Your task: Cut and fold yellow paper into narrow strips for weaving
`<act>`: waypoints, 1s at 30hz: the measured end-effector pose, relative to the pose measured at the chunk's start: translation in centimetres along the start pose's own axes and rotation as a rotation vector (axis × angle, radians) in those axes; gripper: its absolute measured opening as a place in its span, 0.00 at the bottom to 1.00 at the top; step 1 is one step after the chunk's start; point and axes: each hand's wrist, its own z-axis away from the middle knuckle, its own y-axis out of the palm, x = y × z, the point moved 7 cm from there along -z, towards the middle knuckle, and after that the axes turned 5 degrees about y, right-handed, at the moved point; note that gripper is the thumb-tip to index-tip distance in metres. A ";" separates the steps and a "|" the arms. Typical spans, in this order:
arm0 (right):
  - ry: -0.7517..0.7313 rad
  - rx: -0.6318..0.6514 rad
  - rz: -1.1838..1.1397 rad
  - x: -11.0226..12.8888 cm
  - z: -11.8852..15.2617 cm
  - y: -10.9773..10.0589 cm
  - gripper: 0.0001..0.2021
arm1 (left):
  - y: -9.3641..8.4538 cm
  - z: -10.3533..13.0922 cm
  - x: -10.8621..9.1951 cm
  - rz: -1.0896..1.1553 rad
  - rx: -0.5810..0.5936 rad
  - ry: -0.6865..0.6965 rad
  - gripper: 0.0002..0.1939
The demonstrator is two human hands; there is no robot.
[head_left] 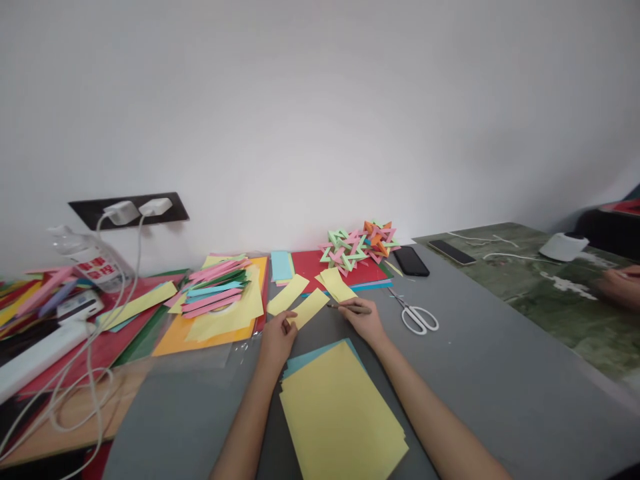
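My left hand (279, 333) is closed on the lower left end of a yellow paper strip (311, 307), thumb and fingers at its edge. In my right hand (363, 321) is a dark pen (354, 309), its tip pointing left toward the right end of that strip. Another yellow paper strip (289, 294) lies just beyond my left hand. Beyond the right hand are more yellow strips (337, 285), overlapping. Between my forearms rests a stack of yellow sheets (345, 413), with blue sheets (320, 360) showing under its far edge.
White-handled scissors (419, 320) and a black phone (411, 261) lie to the right. Folded paper star models (345, 251) stand on red sheets by the wall. Coloured strips (215, 293), a bottle (95, 260) and white cables (90, 347) are leftward. Another person's hand (623, 285) shows far right.
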 end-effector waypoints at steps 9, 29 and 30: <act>-0.075 0.068 -0.044 1.7 0.9 1.5 0.10 | 0.0 -0.1 -0.1 -0.041 0.008 0.022 0.11; -0.106 -0.102 0.064 -0.4 -0.8 -0.1 0.13 | 0.1 -0.2 -0.1 -0.118 0.033 0.004 0.15; -0.103 -0.106 0.062 -0.5 -0.9 -0.1 0.13 | 0.1 -0.2 -0.1 -0.117 0.033 0.005 0.15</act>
